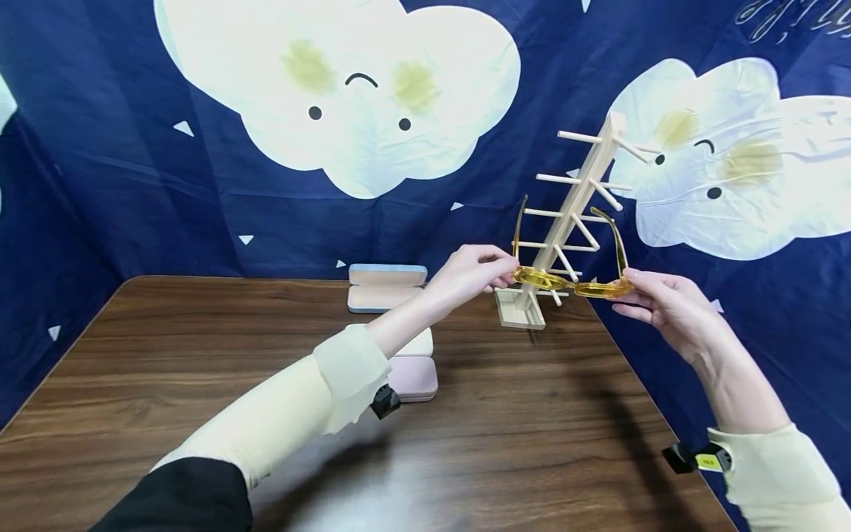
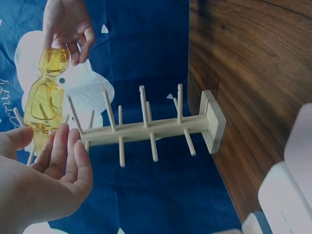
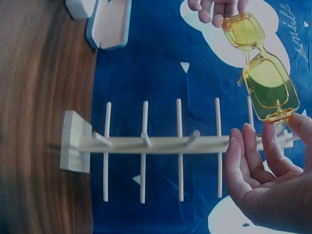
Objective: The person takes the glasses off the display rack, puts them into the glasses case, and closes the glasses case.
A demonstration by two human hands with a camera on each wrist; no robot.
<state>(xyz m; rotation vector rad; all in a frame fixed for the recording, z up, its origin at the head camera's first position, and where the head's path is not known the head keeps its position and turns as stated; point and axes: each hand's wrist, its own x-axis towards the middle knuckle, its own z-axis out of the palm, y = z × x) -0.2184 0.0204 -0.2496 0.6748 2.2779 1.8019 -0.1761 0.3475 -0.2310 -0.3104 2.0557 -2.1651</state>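
Note:
A pair of yellow see-through glasses is held up in front of a wooden peg rack, its temples unfolded and reaching toward the rack. My left hand pinches the frame at its left hinge corner between thumb and fingers. At the other corner, my right hand pinches the frame the same way. In the left wrist view the lenses stretch between both hands. The right wrist view shows the glasses beside the rack's upper pegs, which carry no other glasses.
An open blue glasses case with a pale pink lining lies at the table's back edge. Nearer stand a white case and a lilac case, partly behind my left forearm. Behind the wooden table hangs a blue cloud-print cloth.

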